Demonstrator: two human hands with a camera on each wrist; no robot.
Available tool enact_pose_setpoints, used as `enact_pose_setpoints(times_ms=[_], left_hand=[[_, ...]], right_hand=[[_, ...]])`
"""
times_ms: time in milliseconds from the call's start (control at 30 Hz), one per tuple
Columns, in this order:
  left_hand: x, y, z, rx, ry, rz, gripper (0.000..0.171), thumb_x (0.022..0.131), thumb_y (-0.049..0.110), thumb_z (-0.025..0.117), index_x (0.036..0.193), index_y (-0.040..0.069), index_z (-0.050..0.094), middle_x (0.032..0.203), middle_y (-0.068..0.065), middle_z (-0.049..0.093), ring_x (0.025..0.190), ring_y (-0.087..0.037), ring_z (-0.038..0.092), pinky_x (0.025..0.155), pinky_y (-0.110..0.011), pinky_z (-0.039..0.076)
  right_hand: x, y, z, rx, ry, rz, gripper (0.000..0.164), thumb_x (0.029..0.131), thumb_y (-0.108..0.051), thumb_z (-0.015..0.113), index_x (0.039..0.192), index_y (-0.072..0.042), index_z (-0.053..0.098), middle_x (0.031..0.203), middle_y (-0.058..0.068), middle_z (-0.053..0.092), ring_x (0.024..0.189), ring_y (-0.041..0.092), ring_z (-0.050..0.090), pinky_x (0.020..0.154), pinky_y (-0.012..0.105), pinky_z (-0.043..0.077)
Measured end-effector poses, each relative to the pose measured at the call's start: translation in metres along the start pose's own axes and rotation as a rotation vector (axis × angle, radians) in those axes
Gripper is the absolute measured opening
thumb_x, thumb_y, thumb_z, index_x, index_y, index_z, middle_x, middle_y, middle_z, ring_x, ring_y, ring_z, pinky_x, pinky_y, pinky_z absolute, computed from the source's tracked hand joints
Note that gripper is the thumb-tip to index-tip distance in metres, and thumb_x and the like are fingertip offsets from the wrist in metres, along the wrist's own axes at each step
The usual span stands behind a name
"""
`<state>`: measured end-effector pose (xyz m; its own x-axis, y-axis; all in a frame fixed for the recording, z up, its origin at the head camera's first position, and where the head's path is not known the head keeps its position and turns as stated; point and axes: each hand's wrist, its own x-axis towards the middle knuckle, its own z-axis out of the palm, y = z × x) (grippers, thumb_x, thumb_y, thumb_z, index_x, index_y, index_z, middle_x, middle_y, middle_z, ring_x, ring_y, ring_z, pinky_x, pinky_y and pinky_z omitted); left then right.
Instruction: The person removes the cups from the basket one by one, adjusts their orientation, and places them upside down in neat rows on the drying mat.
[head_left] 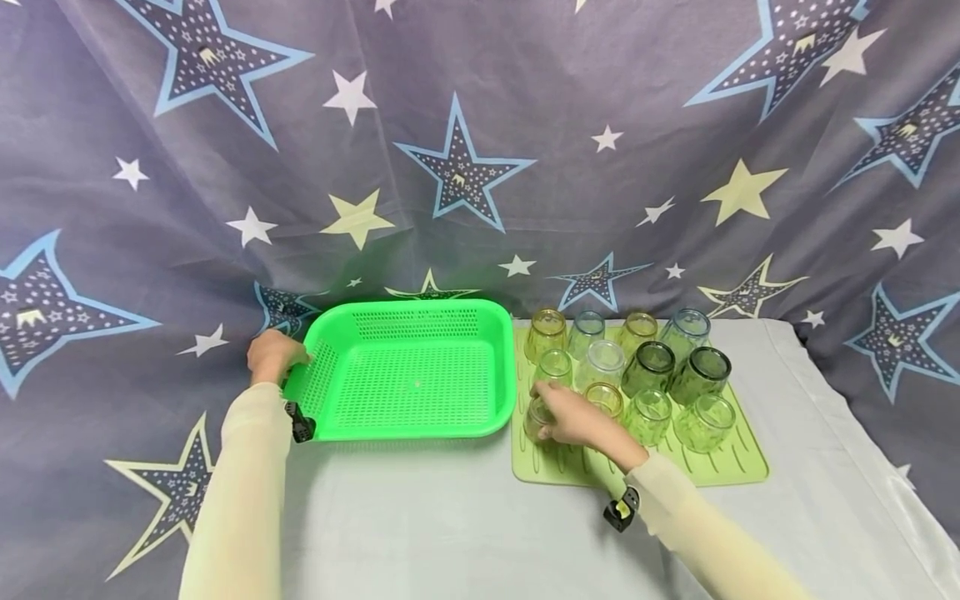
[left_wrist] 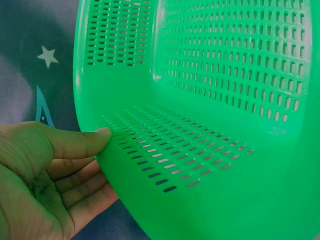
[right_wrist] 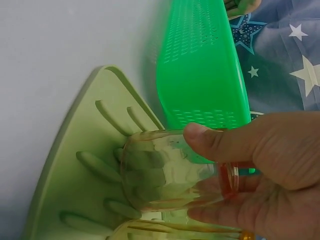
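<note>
A green plastic basket (head_left: 420, 429) with slotted walls and floor stands at the left of the table. My left hand (head_left: 273, 357) pinches the rim of its left end, with the thumb (left_wrist: 85, 142) inside and the fingers outside. Over the front left corner of a pale green ridged mat (head_left: 738, 462), my right hand (head_left: 573, 415) grips a tinted glass (right_wrist: 170, 175) around its sides. That glass stands on the mat with its mouth apparently downward; the hand partly hides it in the head view. Its thumb (right_wrist: 205, 140) lies on the near side of the glass.
Several more glasses in rows share the mat, among them an amber glass (head_left: 547, 332), a blue glass (head_left: 686, 329), a dark glass (head_left: 701, 375) and a green glass (head_left: 705, 423). A star-patterned cloth (head_left: 600, 208) hangs behind the white table (head_left: 420, 533).
</note>
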<state>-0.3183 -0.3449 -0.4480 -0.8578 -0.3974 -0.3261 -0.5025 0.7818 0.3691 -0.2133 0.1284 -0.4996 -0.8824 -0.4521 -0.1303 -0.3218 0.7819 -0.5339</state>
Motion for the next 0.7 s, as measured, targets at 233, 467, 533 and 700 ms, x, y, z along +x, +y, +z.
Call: enact_pose_setpoints(times_ms=[233,467,533,700], left_hand=[[0.0018,-0.0015,-0.0005,0.026,-0.006,-0.01,0.031,0.089,0.024,0.077,0.089,-0.004,0.064,0.064,-0.008,0.058,0.055,-0.018,0.059,0.052,-0.03,0.052],[0.0032,-0.0066,0.0026,0.039,0.03,0.044,0.043,0.089,0.024,0.074,0.104,-0.015,0.064,0.078,-0.019,0.061,0.069,-0.028,0.061,0.056,-0.034,0.052],[0.0034,-0.0066,0.0049,0.045,0.039,0.043,0.048,0.089,0.024,0.073,0.111,-0.018,0.063,0.09,-0.026,0.063,0.076,-0.031,0.062,0.059,-0.035,0.052],[0.0042,-0.0073,0.0084,0.042,0.053,0.029,0.054,0.088,0.024,0.072,0.118,-0.02,0.061,0.112,-0.035,0.063,0.089,-0.037,0.062,0.068,-0.04,0.055]], right_hand=[[0.0015,0.0016,0.0018,-0.003,0.003,-0.003,0.059,0.077,-0.004,0.085,0.128,0.001,0.056,0.118,0.019,0.064,0.104,0.036,0.067,0.092,0.049,0.059],[0.0012,-0.0029,-0.0009,-0.039,-0.011,0.023,0.059,0.079,-0.008,0.085,0.131,-0.002,0.057,0.124,0.019,0.063,0.105,0.035,0.067,0.091,0.048,0.059],[0.0002,-0.004,-0.0027,-0.05,-0.019,0.035,0.06,0.079,-0.01,0.086,0.131,-0.003,0.057,0.127,0.021,0.062,0.105,0.036,0.067,0.09,0.05,0.059],[-0.0014,-0.0059,-0.0063,-0.086,-0.017,0.045,0.064,0.079,-0.012,0.086,0.136,-0.002,0.056,0.135,0.026,0.06,0.11,0.04,0.067,0.091,0.054,0.058]])
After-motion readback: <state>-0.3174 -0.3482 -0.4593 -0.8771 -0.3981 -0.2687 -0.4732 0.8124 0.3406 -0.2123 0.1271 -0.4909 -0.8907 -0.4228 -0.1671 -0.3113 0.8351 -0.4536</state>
